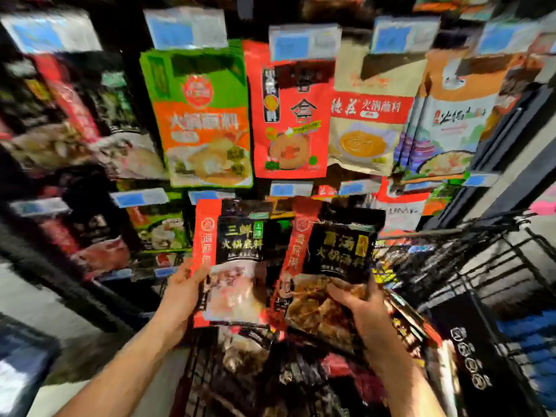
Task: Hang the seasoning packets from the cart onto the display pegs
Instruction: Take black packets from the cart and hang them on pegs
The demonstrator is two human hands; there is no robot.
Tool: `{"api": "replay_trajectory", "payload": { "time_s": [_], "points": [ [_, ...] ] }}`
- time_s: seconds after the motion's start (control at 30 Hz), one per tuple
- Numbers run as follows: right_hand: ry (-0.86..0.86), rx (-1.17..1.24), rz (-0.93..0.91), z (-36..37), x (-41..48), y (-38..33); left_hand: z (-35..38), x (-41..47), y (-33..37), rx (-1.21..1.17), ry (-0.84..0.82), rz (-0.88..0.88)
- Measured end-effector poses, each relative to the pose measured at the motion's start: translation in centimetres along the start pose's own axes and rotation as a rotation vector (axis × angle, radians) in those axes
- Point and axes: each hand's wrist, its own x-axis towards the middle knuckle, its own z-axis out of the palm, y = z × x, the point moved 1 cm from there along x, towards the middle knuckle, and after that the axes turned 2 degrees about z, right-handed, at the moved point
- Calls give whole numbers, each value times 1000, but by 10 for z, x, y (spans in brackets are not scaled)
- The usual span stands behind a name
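The left grip (180, 291) clasps the left edge of an upright black-and-red seasoning packet (237, 254); just beside it the right grip (362, 307) holds a second black packet (337, 257) by its lower edge, above the wire cart (487, 260). Both tops nearly meet the price-tag row (290, 189).

A dark display rack (126, 31) fills the far side, with blue-and-white price tags (185, 27) along its rows. A black upright post (511, 145) slants at the right. Grey floor (33, 299) shows near left, everything blurred
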Motion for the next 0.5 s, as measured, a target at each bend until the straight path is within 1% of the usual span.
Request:
{"api": "replay_trajectory", "payload": {
  "time_s": [0.13,0.23,0.3,0.43,0.5],
  "points": [
    [-79,31,-80,84,-17,-18,-70,3,26,-24,47,57],
    [-95,36,-90,143,-37,-23,-120,2,48,-50,53,90],
    [-119,47,-97,178,-48,-25,-149,4,62,-44,43,147],
    [-242,24,-98,226,-58,-22,-186,11,93,14,-37,217],
    [-191,-22,-111,235,-63,-24,-195,17,110,4,-71,227]
  ]
}}
